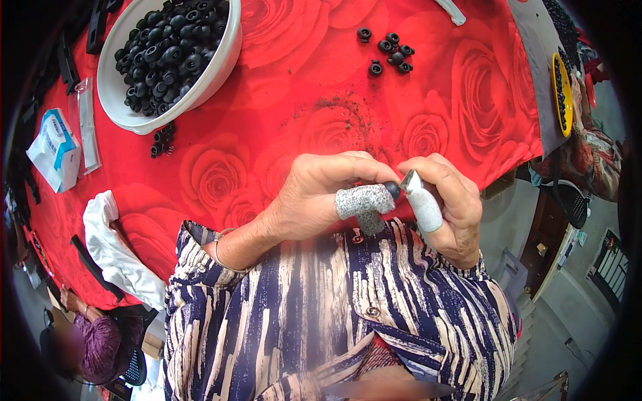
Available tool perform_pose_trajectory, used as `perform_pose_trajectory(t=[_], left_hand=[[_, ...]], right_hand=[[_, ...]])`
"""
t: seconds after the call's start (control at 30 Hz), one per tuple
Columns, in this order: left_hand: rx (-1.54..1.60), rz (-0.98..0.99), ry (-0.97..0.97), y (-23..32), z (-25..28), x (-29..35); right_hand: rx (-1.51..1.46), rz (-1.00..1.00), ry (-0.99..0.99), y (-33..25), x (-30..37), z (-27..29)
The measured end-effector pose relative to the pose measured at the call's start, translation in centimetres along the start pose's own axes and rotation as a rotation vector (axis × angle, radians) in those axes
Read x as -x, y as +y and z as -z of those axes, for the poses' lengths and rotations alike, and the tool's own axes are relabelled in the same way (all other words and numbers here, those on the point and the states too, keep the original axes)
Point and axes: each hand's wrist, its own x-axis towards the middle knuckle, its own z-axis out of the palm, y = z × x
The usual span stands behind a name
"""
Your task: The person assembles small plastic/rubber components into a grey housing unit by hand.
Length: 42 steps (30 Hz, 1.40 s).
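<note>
Close to my body, just above the near edge of the red rose-patterned tablecloth [281, 87], both hands meet. My left hand [301, 194] pinches a small round black part [392, 190]; grey speckled wrapping covers its thumb and another finger. My right hand [458, 207] is closed on a small metal blade [407, 179], whose tip is beside the black part. A whitish cover wraps the right thumb. Fingers hide most of the blade and some of the part. Dark crumbs [334, 117] are scattered on the cloth beyond my hands.
A white bowl [215, 85] heaped with black parts stands far left, with several smaller pieces [160, 142] beside it. Loose black parts [385, 46] lie far right. A yellow dish [566, 100], white cloth [110, 247] and white-blue packet [50, 160] are around. Another person's purple sleeve [107, 344] shows lower left.
</note>
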Motion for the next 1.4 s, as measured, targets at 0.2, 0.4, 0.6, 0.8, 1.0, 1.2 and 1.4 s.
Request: perform_pose_trajectory(t=[0.2, 0.4, 0.6, 0.8, 1.0, 1.2, 1.4], left_hand=[[-0.029, 0.06, 0.058, 0.3, -0.2, 0.1], [-0.065, 0.072, 0.063, 0.2, -0.1, 0.0], [-0.088, 0.052, 0.071, 0.1, -0.2, 0.0], [-0.152, 0.031, 0.083, -0.2, -0.2, -0.1], [-0.143, 0.051, 0.117, -0.2, -0.4, 0.0], [-0.111, 0.072, 0.162, -0.4, -0.6, 0.0], [-0.001, 0.167, 0.202, -0.5, -0.7, 0.1]], right_hand=[[0.0, -0.003, -0.001, 0.2, -0.1, -0.1], [0.004, -0.015, 0.007, 0.4, -0.1, -0.2], [0.008, 0.001, 0.017, 0.7, -0.1, -0.4], [0.028, -0.009, 0.036, 0.8, -0.1, -0.5], [0.014, -0.008, 0.056, 1.2, -0.2, -0.7], [0.023, -0.016, 0.039, 1.5, -0.3, -0.7], [-0.002, -0.032, 0.034, 2.0, -0.2, -0.8]])
